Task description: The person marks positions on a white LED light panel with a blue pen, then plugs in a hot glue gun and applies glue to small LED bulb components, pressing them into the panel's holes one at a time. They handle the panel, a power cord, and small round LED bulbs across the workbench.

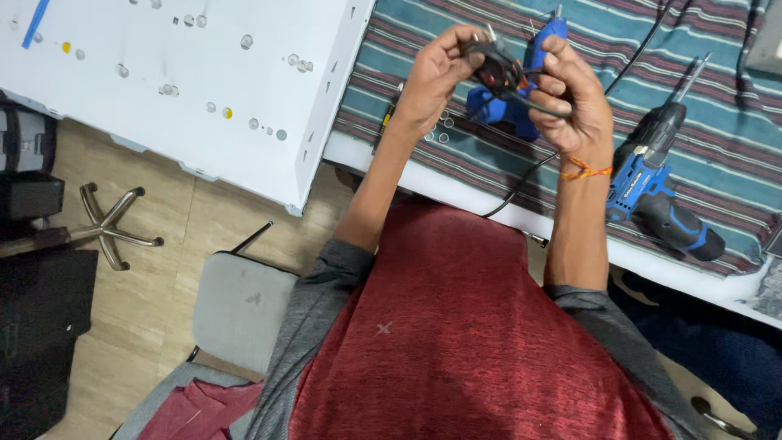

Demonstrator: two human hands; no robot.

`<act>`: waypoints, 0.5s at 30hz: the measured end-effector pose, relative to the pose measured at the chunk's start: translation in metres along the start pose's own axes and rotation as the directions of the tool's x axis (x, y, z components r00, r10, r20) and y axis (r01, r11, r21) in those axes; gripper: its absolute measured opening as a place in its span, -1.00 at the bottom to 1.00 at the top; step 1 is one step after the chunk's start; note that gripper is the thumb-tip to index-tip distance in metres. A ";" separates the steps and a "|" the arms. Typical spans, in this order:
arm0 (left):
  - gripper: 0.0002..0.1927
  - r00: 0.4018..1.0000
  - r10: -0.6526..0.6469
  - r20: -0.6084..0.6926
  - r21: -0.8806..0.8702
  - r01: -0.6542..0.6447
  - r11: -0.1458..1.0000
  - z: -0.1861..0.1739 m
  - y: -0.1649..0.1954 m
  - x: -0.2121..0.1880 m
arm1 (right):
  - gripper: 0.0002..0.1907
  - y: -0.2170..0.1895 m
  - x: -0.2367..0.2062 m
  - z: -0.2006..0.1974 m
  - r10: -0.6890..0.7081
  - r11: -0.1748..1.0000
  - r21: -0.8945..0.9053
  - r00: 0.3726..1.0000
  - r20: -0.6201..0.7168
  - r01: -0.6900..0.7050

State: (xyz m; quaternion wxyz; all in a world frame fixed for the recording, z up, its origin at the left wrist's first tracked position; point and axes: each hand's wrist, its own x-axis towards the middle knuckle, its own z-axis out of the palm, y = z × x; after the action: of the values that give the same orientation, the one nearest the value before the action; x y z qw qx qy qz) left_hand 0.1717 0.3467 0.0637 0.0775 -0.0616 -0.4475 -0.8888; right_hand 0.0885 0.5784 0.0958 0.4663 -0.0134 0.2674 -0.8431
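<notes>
- Left hand (432,81) raised over the table, fingers curled round a black plug (491,67), grasping it from the left; two metal prongs poking up at the top.
- Right hand (574,102) clenched on the same plug from the right, also pinching the black cord (521,175) that runs off it; orange thread tied round the wrist.
- Plug held between both hands, in the air, above the striped cloth (717,73).
- Cord hanging down from the hands, curving over the table edge toward the red shirt (464,342).
- Blue glue gun (539,45) just behind the hands, partly hidden by them; whether lying on the cloth or lifted, cannot tell.
- Small rings (444,130) on the cloth near the left wrist.
- Blue-and-black drill (660,191) lying on the cloth to the right, bit pointing away, well apart from the hands.
- White panel (163,122) dotted with small round parts, at the left, overhanging the floor.
- Grey chair seat (240,305) below the left elbow; chrome chair base (110,228) farther left on the tiled floor.
</notes>
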 end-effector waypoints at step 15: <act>-0.73 0.875 0.129 -0.467 0.390 0.072 0.918 0.011 -0.008 -0.002 | -0.78 0.056 -0.026 0.049 -0.593 -0.302 -0.892 0.666 0.452 0.336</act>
State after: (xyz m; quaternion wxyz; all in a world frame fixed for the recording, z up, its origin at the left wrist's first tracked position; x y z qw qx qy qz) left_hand 0.1729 0.3608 0.0632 0.2108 0.1725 -0.5828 -0.7656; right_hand 0.1601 0.5535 0.1171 -0.0976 -0.3645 0.7850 -0.4913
